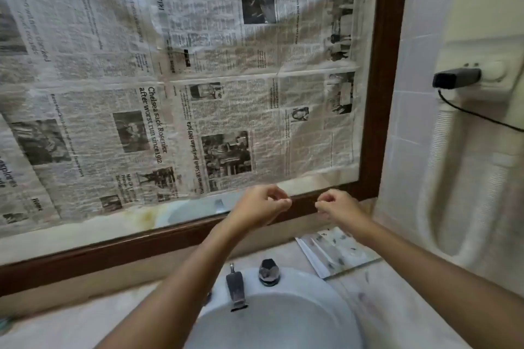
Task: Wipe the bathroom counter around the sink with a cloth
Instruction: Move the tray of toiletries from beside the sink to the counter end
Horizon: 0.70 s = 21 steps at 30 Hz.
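My left hand (259, 205) and my right hand (338, 205) are raised side by side in front of the mirror's lower wooden frame (141, 246), above the back of the sink. The fingers of both are curled with the fingertips pinched together, and I see nothing between them. No cloth is in view. Below my forearms is the white round sink (334, 292), with a chrome faucet (236, 289) and a chrome knob (269, 272) at its back. The pale marbled counter (397, 306) surrounds it and has dark smudges to the right of the sink.
Newspaper sheets (170, 93) cover the mirror. A folded speckled white sheet (334, 249) lies on the counter at the back right. On the tiled right wall hangs a cream hair-dryer unit (482, 37) with a ribbed hose (442, 178), a black plug (456, 78) and a cable.
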### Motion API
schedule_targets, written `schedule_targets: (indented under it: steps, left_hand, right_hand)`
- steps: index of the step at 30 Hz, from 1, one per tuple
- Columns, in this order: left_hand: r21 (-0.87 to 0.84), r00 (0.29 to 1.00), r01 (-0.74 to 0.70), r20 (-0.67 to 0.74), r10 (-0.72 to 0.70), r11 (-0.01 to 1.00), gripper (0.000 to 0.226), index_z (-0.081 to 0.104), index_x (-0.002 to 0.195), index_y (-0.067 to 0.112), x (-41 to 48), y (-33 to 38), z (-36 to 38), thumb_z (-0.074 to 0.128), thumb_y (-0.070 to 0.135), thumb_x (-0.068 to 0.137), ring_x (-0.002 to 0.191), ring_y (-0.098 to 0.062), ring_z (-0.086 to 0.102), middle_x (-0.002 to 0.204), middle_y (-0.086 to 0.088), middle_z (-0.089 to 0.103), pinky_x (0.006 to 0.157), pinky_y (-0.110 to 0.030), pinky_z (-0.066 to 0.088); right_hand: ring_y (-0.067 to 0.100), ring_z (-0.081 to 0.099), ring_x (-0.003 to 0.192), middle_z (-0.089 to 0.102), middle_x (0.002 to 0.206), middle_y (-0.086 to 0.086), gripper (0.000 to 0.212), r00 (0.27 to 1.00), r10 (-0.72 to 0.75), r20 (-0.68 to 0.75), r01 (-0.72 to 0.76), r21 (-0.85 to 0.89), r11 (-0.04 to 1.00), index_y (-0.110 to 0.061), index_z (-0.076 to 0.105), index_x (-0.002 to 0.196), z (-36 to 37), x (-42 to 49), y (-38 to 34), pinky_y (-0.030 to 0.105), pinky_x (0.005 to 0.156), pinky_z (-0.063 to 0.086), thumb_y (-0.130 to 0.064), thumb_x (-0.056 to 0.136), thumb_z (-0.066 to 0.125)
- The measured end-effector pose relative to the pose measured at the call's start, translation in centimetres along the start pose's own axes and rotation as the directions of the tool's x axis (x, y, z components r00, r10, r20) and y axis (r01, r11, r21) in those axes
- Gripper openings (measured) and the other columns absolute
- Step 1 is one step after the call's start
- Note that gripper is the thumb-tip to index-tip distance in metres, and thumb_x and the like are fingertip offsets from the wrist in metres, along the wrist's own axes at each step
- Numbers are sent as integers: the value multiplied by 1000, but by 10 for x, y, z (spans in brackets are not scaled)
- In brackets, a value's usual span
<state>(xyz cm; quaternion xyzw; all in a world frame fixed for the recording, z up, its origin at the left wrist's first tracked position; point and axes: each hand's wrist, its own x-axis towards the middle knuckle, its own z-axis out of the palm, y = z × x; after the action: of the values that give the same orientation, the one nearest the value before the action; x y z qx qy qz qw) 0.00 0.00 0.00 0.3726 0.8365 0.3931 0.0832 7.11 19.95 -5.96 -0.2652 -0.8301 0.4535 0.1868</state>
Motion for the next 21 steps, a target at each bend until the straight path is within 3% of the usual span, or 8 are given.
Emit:
schedule_targets:
  steps: [3, 6, 7, 9, 12, 15, 21]
  left_hand:
    - [-50, 994, 110, 24, -109, 993, 6, 70, 91, 30, 23, -24, 53, 65, 32, 88, 89, -10, 67, 91, 4, 72, 76, -26, 50]
    - [-186, 943, 331, 83, -321, 925, 16, 71, 89, 18, 39, -57, 116, 68, 32, 82, 85, -22, 69, 94, -12, 74, 69, -32, 51]
    - [-206, 929, 370, 86, -360, 906, 19, 72, 86, 18, 47, -69, 137, 67, 34, 78, 84, -23, 70, 92, -11, 74, 69, -36, 53]
    - [-205, 905, 424, 58, -421, 882, 14, 73, 85, 20, 60, -87, 174, 65, 31, 81, 81, -17, 69, 87, 0, 74, 62, -29, 50]
    - [-226, 860, 492, -18, -509, 840, 12, 70, 87, 23, 73, -110, 215, 59, 17, 87, 86, -14, 66, 95, 4, 72, 66, -24, 49]
    - [-248, 818, 547, -45, -574, 799, 21, 68, 103, 21, 83, -130, 245, 56, 13, 88, 95, -17, 64, 105, 1, 69, 84, -31, 53]
    - [-216, 794, 566, -120, -597, 796, 37, 61, 123, 13, 121, -157, 276, 56, 8, 87, 103, -25, 62, 117, -7, 66, 91, -33, 50]
  right_hand:
    - [24, 60, 79, 68, 93, 13, 9, 988, 152, -12, -152, -2, 988, -12, 65, 89, -20, 14, 65, 34, 66, 46, -18, 88, 58]
    - [28, 62, 94, 68, 111, 8, 9, 955, 295, -33, -296, -49, 954, -12, 62, 88, -34, 31, 142, 37, 74, 49, -18, 86, 55]
    - [28, 61, 95, 66, 115, 7, 9, 948, 316, -37, -318, -82, 945, -13, 60, 89, -37, 41, 163, 33, 70, 46, -19, 86, 54]
    - [28, 57, 84, 65, 106, 14, 16, 932, 362, -30, -361, -196, 912, -7, 62, 95, -41, 62, 194, 30, 59, 36, -16, 89, 50]
    - [27, 53, 81, 60, 99, 17, 18, 931, 365, -22, -349, -350, 869, 2, 61, 92, -45, 94, 230, 30, 67, 38, -12, 91, 49]
    - [32, 57, 97, 62, 101, 13, 14, 945, 327, -24, -310, -391, 867, -3, 59, 86, -41, 126, 262, 35, 80, 43, -15, 88, 53]
    - [35, 43, 120, 53, 126, 17, 43, 957, 283, -70, -282, -467, 838, -5, 56, 124, -29, 176, 302, 34, 86, 34, -32, 90, 57]
